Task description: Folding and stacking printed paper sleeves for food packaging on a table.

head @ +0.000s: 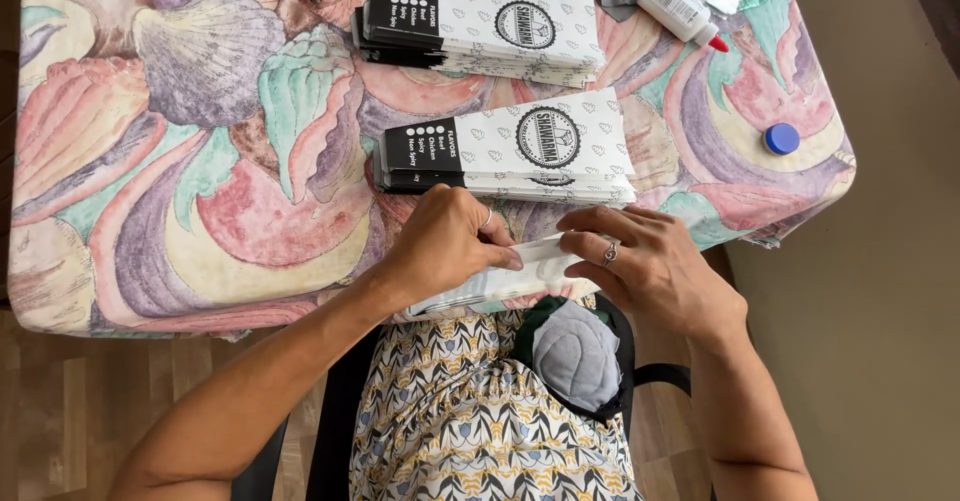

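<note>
Here, the left hand (445, 241) and right hand (640, 261) pinch a flat white paper bag (510, 279) at the table's near edge, just below a stack of printed black-and-white paper bags (510, 151), bare shell-patterned tablecloth (200, 191) lying open leftward.

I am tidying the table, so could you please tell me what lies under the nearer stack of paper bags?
Under the nearer stack of paper bags only the shell-patterned tablecloth shows around its edges; anything directly beneath is covered.
</note>
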